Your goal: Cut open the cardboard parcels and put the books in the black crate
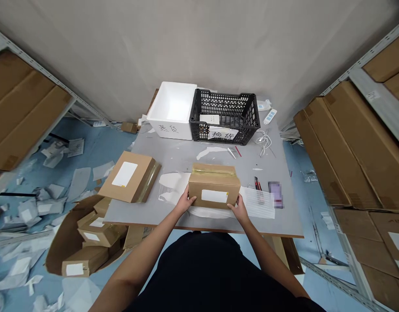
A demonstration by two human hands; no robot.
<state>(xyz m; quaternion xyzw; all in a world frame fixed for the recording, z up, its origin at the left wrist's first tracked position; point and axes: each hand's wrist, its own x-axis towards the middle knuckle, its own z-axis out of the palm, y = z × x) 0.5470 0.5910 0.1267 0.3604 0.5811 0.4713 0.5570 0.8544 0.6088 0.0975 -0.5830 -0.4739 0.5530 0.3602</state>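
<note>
Along the far edge of the surface (178, 156) we've got a white foam box (173, 130), open side up, right beside a black crate (248, 135) with a white card (209, 119) lying in it. Down on the floor to our left, a big open carton (61, 242) holds several smaller boxes (100, 232), white labels showing. And in the middle, near the front edge, here's the brown box (214, 184): shiny tape across its top, white label facing us. Our left hand (185, 202) and right hand (240, 210) grip its opposite ends; whether its base touches down, we can't quite tell.
</note>
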